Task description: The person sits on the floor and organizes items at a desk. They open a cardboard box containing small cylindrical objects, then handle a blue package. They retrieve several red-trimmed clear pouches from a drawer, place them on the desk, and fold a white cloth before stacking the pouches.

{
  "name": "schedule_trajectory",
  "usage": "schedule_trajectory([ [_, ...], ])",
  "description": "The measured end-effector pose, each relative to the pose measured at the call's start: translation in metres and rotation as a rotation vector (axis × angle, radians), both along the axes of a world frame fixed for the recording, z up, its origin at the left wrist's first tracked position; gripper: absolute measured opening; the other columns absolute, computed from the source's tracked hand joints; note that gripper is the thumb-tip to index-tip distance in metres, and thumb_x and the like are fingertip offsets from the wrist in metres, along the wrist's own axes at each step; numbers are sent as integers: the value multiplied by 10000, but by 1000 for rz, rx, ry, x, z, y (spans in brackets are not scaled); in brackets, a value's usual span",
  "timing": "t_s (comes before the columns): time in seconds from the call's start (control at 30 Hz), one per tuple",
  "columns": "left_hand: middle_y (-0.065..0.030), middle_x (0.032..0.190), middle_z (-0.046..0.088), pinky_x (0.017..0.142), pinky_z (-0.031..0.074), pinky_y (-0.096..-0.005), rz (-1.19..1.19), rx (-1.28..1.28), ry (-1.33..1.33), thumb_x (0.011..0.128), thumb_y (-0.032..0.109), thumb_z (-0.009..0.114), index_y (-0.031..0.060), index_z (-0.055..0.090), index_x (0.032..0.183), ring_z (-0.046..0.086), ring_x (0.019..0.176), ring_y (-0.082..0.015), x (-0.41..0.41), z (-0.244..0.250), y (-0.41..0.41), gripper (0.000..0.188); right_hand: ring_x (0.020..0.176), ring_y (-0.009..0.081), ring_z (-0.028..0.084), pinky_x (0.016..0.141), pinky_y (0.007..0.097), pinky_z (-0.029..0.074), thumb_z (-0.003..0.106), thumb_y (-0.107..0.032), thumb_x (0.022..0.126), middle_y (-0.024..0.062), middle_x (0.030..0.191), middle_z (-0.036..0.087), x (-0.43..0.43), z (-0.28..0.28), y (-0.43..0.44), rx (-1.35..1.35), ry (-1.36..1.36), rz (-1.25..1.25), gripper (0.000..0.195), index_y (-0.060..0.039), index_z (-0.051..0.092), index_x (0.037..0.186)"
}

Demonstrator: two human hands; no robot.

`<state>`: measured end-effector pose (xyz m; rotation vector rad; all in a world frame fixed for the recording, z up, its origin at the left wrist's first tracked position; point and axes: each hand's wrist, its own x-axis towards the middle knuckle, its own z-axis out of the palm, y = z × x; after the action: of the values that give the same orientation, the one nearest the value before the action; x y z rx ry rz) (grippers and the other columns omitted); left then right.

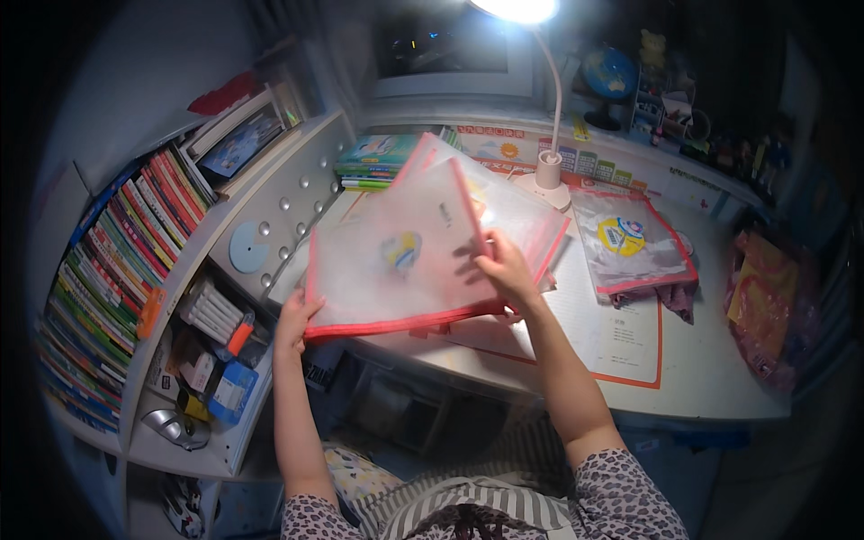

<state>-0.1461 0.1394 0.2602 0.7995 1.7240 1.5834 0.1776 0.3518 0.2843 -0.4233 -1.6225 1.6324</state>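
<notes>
Between my hands is a translucent plastic file pouch (364, 270) with red edging and a faint round print. My left hand (298, 318) grips its lower left corner. My right hand (506, 266) pinches its right edge, which is lifted and folded over. Several layers show along the red lower edge. Behind it another translucent pouch with pink edging (520, 209) slants over the desk, partly hidden. Further right lies a clear pouch with red trim (594, 263) and a round yellow-and-blue print, on the white desk (715, 358).
A desk lamp (550, 172) shines from the back. Stacked books (378, 155) stand at the rear left, beside a packed bookshelf (121, 263). A crumpled plastic bag (766, 304) lies at the right edge. A printed sheet with an orange border (628, 344) covers part of the desktop. A globe (607, 74) stands behind.
</notes>
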Motion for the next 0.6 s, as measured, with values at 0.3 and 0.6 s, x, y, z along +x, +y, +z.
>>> schedule_trajectory([
  [0.3, -75, 918, 679, 724, 503, -245, -156, 141, 485, 772, 45, 707, -36, 638, 1036, 631, 795, -125, 33, 118, 153, 284, 706, 196, 639, 632, 312, 563, 572, -76, 818, 152, 958, 605, 75, 31, 22, -131, 204, -415, 361, 47, 468, 1140],
  [0.6, -80, 843, 644, 664, 498, -309, -71, -117, 738, 655, 187, 825, 17, 616, 888, 612, 757, -182, 12, -4, 247, 356, 501, 157, 604, 483, 286, 502, 630, -225, 793, 101, 686, 660, 99, 4, 46, -106, -777, -400, 270, 45, 632, 785],
])
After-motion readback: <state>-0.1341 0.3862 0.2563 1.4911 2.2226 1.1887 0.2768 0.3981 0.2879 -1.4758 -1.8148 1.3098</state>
